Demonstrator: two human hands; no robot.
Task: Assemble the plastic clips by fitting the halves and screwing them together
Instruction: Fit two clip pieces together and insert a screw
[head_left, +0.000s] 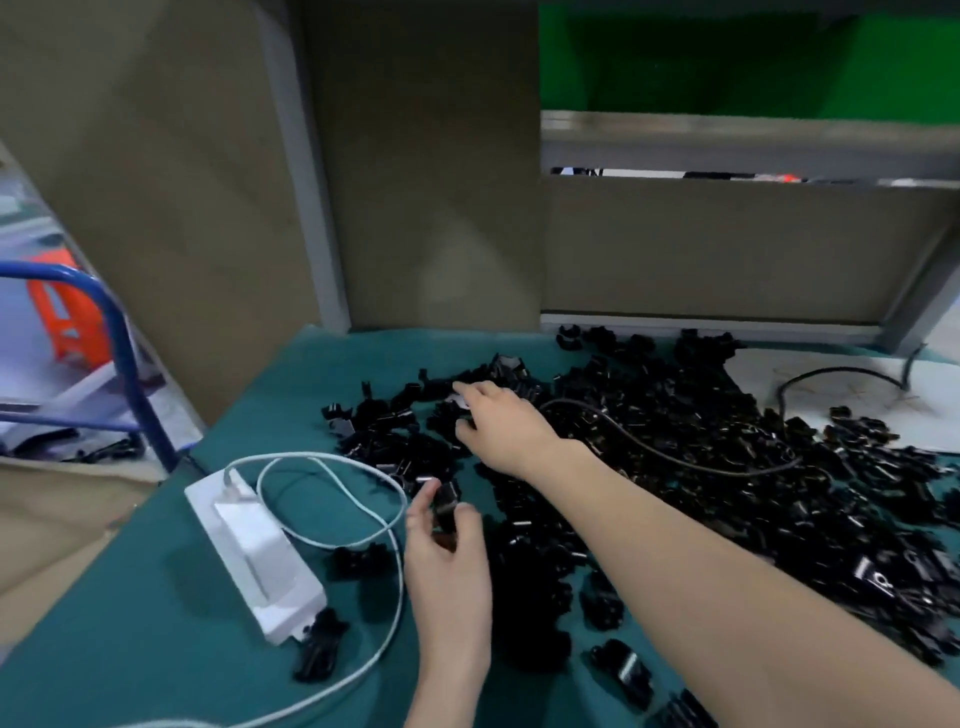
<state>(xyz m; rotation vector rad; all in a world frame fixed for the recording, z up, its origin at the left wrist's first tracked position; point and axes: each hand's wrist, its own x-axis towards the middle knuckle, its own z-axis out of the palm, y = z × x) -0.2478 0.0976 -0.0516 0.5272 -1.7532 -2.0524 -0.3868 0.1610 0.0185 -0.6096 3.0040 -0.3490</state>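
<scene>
A small black plastic clip half (445, 506) is held up just to the right of the white rectangular plastic box (260, 556), a little above the teal cloth-covered desk (156, 649). The left hand (449, 566) pinches it, with its fingers (421, 506) curled in from both sides and the piece standing upright between the tips. The left wrist comes up from the near edge of the desk, with the back of the hand turned upward.

Farther from the box, on the same side, lies a broad heap of black plastic clip parts (675, 493). The right hand (498, 421) reaches across onto the edge of the heap nearest the box. The bare forearm stretches in a long diagonal over the heap, palm down. The forefinger is stretched out and the other fingers bend down among the pieces. I cannot tell whether they have hold of one.

A thin white cable (363, 499) is plugged into the far end of the box and loops over the cloth between the box and the left hand. A few loose black clips lie just beside the box, one touching its near end. A dark cable (675, 457) snakes over the heap, and beyond it, well apart from the box, lies a white sheet (831, 374). Brown cardboard panels (415, 182) stand behind the box. To its left, off the desk, are a blue metal tube frame (122, 343) and an orange plastic stool (67, 322).
</scene>
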